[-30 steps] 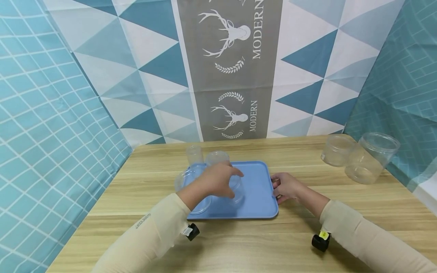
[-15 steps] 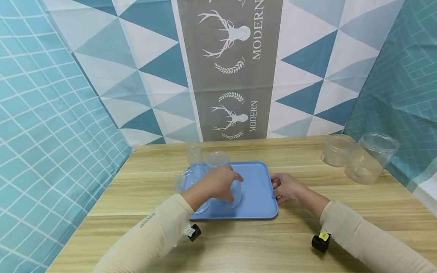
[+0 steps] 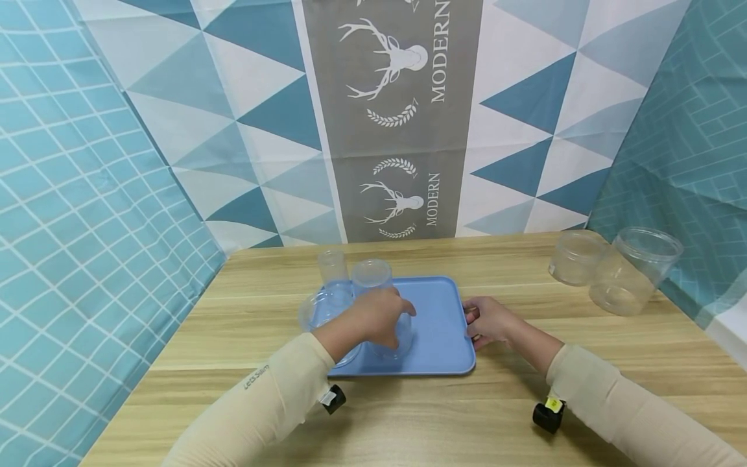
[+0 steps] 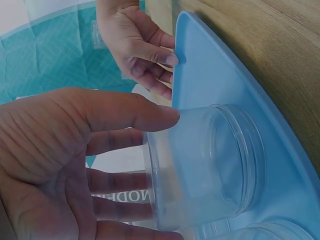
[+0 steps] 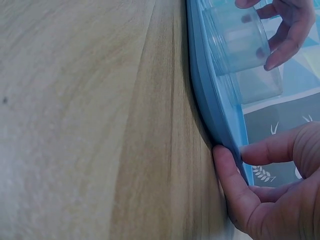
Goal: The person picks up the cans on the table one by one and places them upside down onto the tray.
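Observation:
My left hand (image 3: 379, 316) holds a clear plastic jar (image 3: 404, 334) over the left-middle part of a blue tray (image 3: 440, 324). Up close in the left wrist view, the thumb lies on one side of the jar (image 4: 195, 170) and the fingers reach round the other; its ridged end faces the tray. At the tray's right edge, my right hand (image 3: 489, 319) pinches the rim, with thumb and finger on either side of it in the right wrist view. Beside the held jar stand more clear jars on the tray, among them a cylindrical one (image 3: 371, 272), partly hidden by my left arm.
A narrow clear jar (image 3: 332, 264) and a wide, low clear container (image 3: 320, 308) are at the tray's left side. Toward the table's right end stand a short clear jar (image 3: 578, 259) and a taller one (image 3: 633, 272). Printed cloth (image 3: 403, 194) hangs behind the wooden table (image 3: 257, 389).
The left hand has shifted slightly right and toward the front, and the jar at its fingers has moved a little left and nearer. The right hand stays on the tray's edge.

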Demonstrator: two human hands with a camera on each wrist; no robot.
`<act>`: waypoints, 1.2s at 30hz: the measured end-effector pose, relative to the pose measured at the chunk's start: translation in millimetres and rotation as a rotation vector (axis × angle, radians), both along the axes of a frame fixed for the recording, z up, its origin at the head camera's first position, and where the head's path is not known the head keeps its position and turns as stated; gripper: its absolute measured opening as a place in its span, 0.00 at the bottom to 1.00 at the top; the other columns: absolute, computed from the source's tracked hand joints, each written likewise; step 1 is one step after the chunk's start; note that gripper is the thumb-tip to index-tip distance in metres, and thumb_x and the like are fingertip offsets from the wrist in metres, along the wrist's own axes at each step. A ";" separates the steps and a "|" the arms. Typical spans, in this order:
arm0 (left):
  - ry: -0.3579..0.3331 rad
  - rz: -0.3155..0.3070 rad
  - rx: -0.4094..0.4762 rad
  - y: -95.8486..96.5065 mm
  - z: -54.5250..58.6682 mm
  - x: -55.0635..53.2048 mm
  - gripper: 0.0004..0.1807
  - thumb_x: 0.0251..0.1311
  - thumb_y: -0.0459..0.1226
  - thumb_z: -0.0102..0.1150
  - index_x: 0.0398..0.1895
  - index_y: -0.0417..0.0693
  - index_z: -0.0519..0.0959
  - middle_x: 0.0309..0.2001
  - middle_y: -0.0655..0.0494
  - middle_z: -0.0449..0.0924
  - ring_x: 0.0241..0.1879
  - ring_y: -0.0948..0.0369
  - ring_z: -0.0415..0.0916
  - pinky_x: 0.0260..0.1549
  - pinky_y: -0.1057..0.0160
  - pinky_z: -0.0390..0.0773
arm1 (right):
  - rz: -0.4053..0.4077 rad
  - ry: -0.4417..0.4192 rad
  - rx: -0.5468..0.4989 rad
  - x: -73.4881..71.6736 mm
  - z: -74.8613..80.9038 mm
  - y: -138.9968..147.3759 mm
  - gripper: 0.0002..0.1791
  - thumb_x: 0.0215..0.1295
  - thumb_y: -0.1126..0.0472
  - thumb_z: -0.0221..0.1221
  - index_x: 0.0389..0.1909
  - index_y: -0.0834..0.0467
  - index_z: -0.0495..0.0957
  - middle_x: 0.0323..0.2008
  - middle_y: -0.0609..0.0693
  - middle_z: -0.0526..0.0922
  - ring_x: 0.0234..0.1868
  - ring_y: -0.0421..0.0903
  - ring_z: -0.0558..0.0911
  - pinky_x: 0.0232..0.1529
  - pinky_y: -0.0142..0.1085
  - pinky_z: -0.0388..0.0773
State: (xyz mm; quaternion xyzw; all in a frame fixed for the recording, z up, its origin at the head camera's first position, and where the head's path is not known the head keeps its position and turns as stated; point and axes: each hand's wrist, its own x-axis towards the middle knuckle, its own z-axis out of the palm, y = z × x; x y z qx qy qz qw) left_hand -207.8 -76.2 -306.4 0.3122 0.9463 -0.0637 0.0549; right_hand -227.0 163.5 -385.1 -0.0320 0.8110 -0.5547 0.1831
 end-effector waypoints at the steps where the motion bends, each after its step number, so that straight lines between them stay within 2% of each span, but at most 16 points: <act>1: -0.006 -0.001 -0.001 0.2 0.1 0.0 0.35 0.39 0.43 0.77 0.58 0.59 0.79 0.51 0.54 0.78 0.47 0.59 0.76 0.38 0.63 0.79 | 0.000 0.001 0.001 -0.1 -0.1 0.0 0.37 0.49 0.85 0.55 0.64 0.79 0.57 0.36 0.60 0.70 0.29 0.50 0.79 0.30 0.46 0.84; 6: -0.036 0.021 -0.030 3.3 -1.2 -0.6 0.37 0.39 0.42 0.78 0.60 0.59 0.78 0.51 0.55 0.77 0.47 0.59 0.75 0.39 0.62 0.79 | -0.007 0.005 0.008 0.0 0.2 -0.1 0.37 0.49 0.85 0.55 0.64 0.79 0.57 0.36 0.60 0.69 0.29 0.50 0.79 0.31 0.46 0.84; 10: -0.034 0.031 -0.058 6.1 -1.9 0.9 0.38 0.38 0.43 0.79 0.60 0.60 0.78 0.50 0.55 0.77 0.44 0.59 0.75 0.38 0.61 0.79 | -0.004 0.011 0.010 0.4 0.9 0.2 0.36 0.49 0.85 0.55 0.63 0.80 0.58 0.36 0.60 0.69 0.30 0.50 0.78 0.31 0.46 0.84; 17: 0.029 0.023 -0.096 9.6 -3.3 9.5 0.36 0.45 0.54 0.73 0.61 0.59 0.76 0.51 0.53 0.75 0.48 0.52 0.74 0.39 0.56 0.80 | 0.003 0.014 0.011 1.3 1.4 -0.1 0.36 0.49 0.85 0.55 0.63 0.80 0.58 0.35 0.60 0.70 0.29 0.50 0.78 0.30 0.46 0.84; 23: 0.106 0.034 -0.043 16.5 -3.5 16.0 0.31 0.51 0.54 0.67 0.60 0.58 0.76 0.55 0.52 0.73 0.51 0.51 0.72 0.36 0.54 0.80 | 0.003 0.013 0.007 2.0 1.9 -0.7 0.36 0.49 0.85 0.55 0.63 0.80 0.58 0.35 0.60 0.69 0.29 0.50 0.77 0.30 0.46 0.84; 27: 0.154 -0.001 0.007 20.6 -5.7 19.7 0.29 0.53 0.55 0.67 0.58 0.58 0.78 0.56 0.52 0.73 0.50 0.52 0.73 0.36 0.55 0.80 | 0.002 0.019 0.004 2.4 1.1 -0.3 0.36 0.48 0.85 0.54 0.63 0.80 0.58 0.35 0.60 0.69 0.29 0.50 0.77 0.31 0.46 0.84; 36: 0.194 -0.070 0.109 27.2 -8.2 27.0 0.25 0.54 0.51 0.67 0.55 0.55 0.80 0.53 0.52 0.75 0.49 0.53 0.74 0.39 0.58 0.80 | -0.011 0.054 -0.001 5.5 -1.0 0.6 0.35 0.48 0.84 0.56 0.62 0.81 0.61 0.35 0.60 0.72 0.30 0.49 0.80 0.30 0.47 0.84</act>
